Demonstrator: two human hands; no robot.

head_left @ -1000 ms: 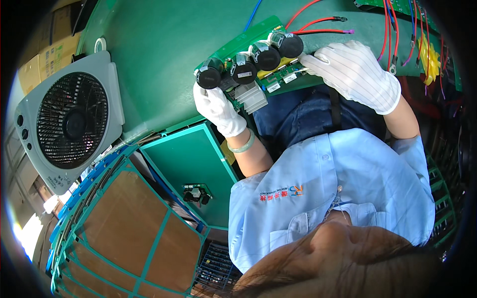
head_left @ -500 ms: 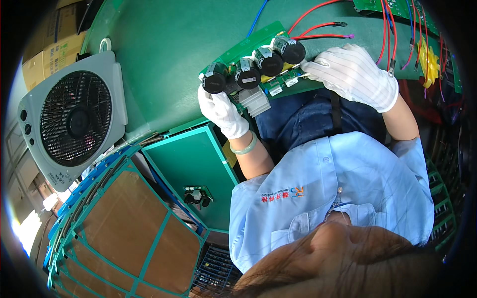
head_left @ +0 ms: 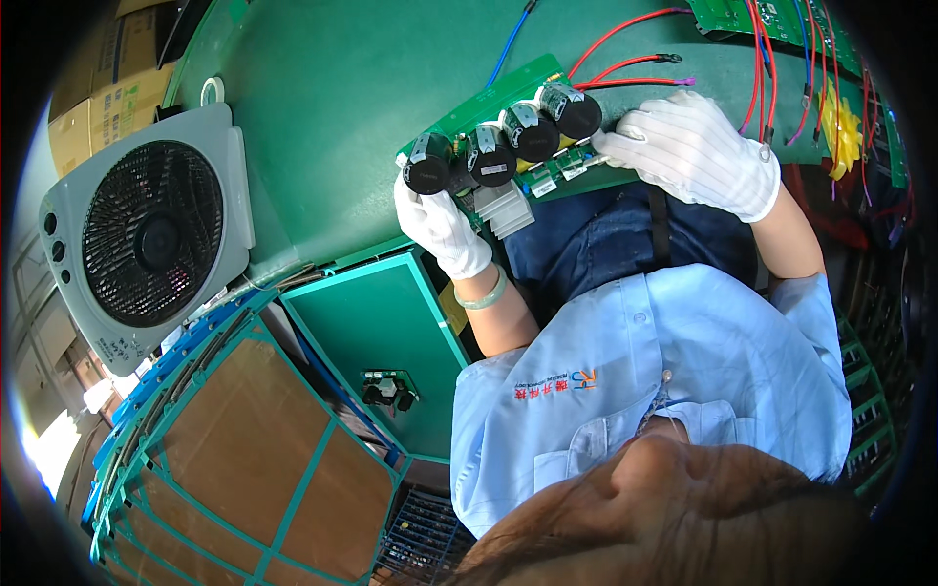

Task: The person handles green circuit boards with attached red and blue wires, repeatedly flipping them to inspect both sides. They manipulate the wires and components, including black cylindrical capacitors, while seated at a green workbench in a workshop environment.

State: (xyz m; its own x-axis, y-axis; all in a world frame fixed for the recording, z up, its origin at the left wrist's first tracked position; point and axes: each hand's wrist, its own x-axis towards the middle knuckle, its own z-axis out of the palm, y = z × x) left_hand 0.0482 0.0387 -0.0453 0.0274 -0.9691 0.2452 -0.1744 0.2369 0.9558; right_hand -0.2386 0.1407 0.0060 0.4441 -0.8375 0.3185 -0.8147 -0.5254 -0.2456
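Observation:
Between my two white-gloved hands is a green circuit board [head_left: 471, 109] carrying several large black capacitors [head_left: 535, 137] and a silver finned heatsink [head_left: 503, 207]. My left hand [head_left: 442, 227] grips the board's left end, its fingers partly hidden under the leftmost capacitor. With its fingers pinched, my right hand [head_left: 689, 151] holds the board's right end beside the last capacitor. Red wires [head_left: 625, 68] with crimped ends and a blue wire [head_left: 510, 44] run out from the far side of the board.
A grey box fan [head_left: 156, 234] stands at the left, near cardboard boxes [head_left: 122, 107]. More green boards [head_left: 772, 21] with hanging wires and a yellow bundle [head_left: 840, 132] lie at the far right of the green table [head_left: 322, 127]. A small board [head_left: 389, 389] sits on a lower green panel.
The board and both hands have shifted slightly toward me in the view. The grip of each hand looks the same.

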